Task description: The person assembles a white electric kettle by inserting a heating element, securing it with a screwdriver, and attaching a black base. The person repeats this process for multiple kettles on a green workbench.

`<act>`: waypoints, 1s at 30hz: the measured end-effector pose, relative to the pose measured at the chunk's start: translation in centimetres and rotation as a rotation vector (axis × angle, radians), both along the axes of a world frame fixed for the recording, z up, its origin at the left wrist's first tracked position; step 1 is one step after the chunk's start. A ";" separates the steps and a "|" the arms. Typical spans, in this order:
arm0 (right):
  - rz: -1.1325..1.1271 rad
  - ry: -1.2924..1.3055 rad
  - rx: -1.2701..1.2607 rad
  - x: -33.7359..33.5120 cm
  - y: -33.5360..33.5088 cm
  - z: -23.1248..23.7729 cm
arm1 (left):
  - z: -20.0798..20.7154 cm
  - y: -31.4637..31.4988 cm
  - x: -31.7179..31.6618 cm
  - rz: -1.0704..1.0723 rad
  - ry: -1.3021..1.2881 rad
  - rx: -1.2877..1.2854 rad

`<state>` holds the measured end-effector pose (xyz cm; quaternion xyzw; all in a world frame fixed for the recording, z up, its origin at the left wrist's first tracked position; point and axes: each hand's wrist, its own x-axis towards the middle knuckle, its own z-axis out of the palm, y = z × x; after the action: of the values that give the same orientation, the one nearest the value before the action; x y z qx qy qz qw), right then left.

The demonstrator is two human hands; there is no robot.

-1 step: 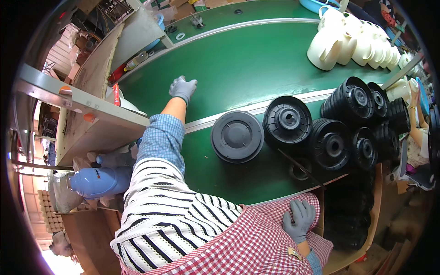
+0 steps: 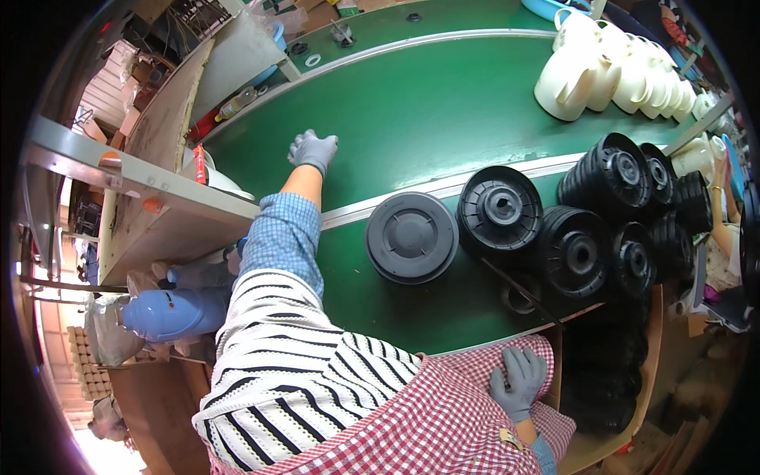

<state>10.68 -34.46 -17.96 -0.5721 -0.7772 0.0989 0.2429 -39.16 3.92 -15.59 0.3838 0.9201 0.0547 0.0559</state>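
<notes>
The black disc [image 2: 412, 237] lies flat on the near strip of green worktop [image 2: 348, 313], ringed face up. It is round, so it points no particular way across the top; its own axis stands upright. Just to its right is a ribbed base [image 2: 500, 207], hollow side up with its hub showing, and past that stand stacks [image 2: 576, 257] of the same black bases, hubs up.

My gloved left hand [image 2: 313, 152] is ahead over the green belt [image 2: 412, 99], back uppermost, fingers curled in; its palm is hidden, so I cannot tell whether it grips anything. My gloved right hand [image 2: 518, 381] rests on my checked apron [image 2: 443, 412], released, fingers loosely bent.

Below the worktop on my right, an open carton [image 2: 653, 348] holds black parts, probably more bases, though it is too dark in there to be sure. A blue basin [image 2: 546, 9] is cut off at the far edge, near rows of cream jugs [image 2: 564, 83].

Since the earlier frame my left hand has slipped a hair leftward; my right hand, the disc, the stacks and the jugs keep their places.
</notes>
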 end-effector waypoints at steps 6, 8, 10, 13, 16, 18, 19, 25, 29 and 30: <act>0.051 -0.010 0.004 1.2 0.8 -1.2 | 1.5 0.5 -5.9 0.355 0.250 0.014; 0.053 -0.007 -0.015 1.5 1.0 -1.4 | 3.5 1.2 -8.0 0.455 0.352 0.021; 0.050 -0.015 -0.008 1.5 1.1 -1.8 | 5.5 1.7 -9.7 0.561 0.400 0.019; 0.014 -0.007 -0.041 1.3 1.7 -1.2 | 6.4 1.6 -14.5 0.681 0.375 0.056; -0.006 -0.009 -0.094 1.5 2.2 -1.0 | 3.7 0.3 -19.9 0.933 0.503 0.192; -0.028 0.001 -0.071 1.2 2.7 -0.8 | 2.9 -0.4 -21.8 0.956 0.463 0.195; -0.030 0.001 -0.070 1.3 2.9 -0.7 | 3.0 -0.9 -22.6 0.913 0.366 0.149; -0.056 0.021 -0.050 1.2 2.5 -1.1 | 4.9 -0.6 -20.2 0.477 0.151 -0.110; -0.035 0.057 -0.083 1.4 2.1 -0.4 | 5.6 0.0 -14.2 0.093 0.426 -0.160; -0.037 0.062 -0.065 1.3 2.0 -0.4 | 6.1 1.5 -12.6 -0.001 0.405 -0.092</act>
<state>11.95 -32.50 -18.32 -0.5908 -0.7548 0.1373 0.2499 -51.79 5.39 -9.52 0.3847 0.9138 -0.0658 -0.1127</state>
